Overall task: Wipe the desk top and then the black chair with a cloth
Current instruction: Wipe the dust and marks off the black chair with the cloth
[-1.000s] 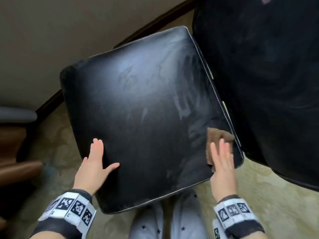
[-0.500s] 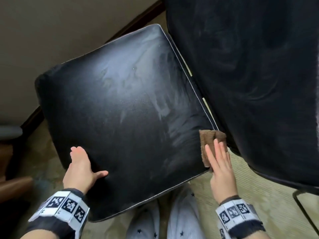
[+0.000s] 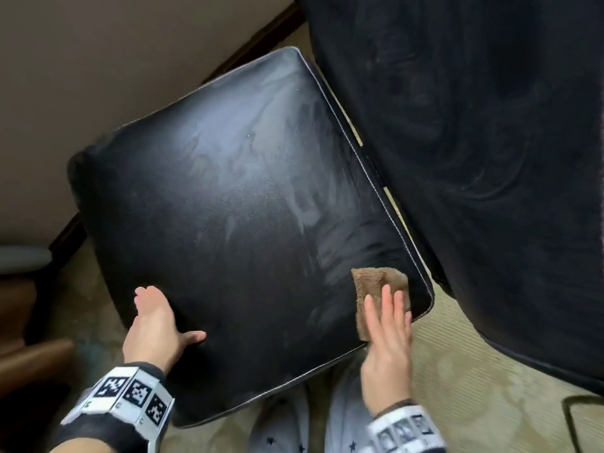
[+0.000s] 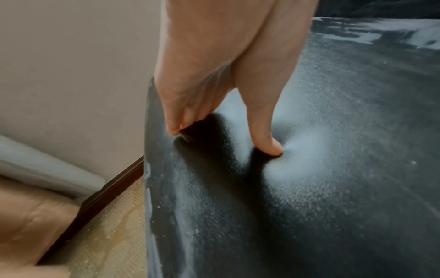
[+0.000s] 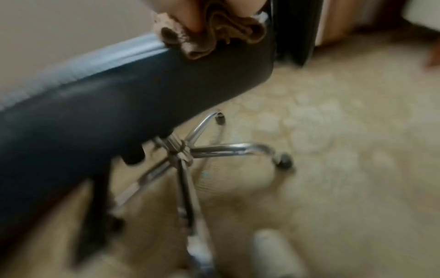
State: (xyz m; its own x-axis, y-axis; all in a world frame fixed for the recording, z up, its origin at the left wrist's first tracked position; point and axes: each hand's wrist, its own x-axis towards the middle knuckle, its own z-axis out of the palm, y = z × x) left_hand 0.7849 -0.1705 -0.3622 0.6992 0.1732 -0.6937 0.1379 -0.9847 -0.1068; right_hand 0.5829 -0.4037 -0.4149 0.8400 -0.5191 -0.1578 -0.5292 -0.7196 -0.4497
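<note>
The black chair seat (image 3: 235, 204) fills the middle of the head view, with its backrest (image 3: 474, 158) at the right. A brown cloth (image 3: 379, 286) lies on the seat's near right corner, and my right hand (image 3: 389, 325) presses on it with straight fingers. The right wrist view is blurred and shows the cloth (image 5: 209, 39) bunched over the seat edge (image 5: 142, 75). My left hand (image 3: 153, 322) rests on the seat's near left edge with the thumb spread out. In the left wrist view its fingertips (image 4: 269, 144) dent the seat cushion (image 4: 333, 150).
Patterned beige carpet (image 3: 474, 403) lies under the chair. The chair's chrome wheeled base (image 5: 181, 150) shows below the seat. A beige wall with dark skirting (image 3: 255, 44) runs behind. Brown furniture (image 3: 19, 322) stands at the far left. My legs (image 3: 294, 426) are at the seat's front.
My right hand has slid the cloth a little leftward from the seat's very corner. The left hand stays on the near left edge. The view has shifted.
</note>
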